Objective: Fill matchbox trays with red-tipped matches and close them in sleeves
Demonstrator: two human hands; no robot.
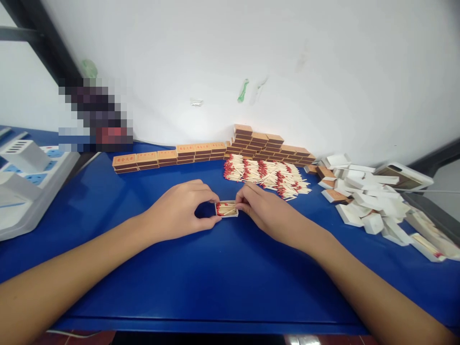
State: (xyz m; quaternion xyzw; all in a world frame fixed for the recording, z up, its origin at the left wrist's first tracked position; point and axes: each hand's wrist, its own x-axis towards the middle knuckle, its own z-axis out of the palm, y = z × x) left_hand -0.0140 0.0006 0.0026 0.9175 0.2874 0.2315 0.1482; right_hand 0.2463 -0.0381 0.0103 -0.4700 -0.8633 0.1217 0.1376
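Centrally, on the blue table [230, 282]: one small, open, white cardboard tray [228, 216], best held level, its red-headed pale wooden matches [227, 209] kept flat below the rim. Sticks lengthwise, heads chiefly left. Left hand [183, 211]: thumb and fingers gripping the left end. Right hand [262, 208]: fingertips bunched at the right end; hold on rim or match, cannot tell. Farther, rightward: loose match heap [266, 174].

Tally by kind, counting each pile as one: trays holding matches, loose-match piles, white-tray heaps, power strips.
Centre tray, right tray holding matches: 2
Loose-match pile: 1
White-tray heap: 1
Power strip: 1
Total: 5
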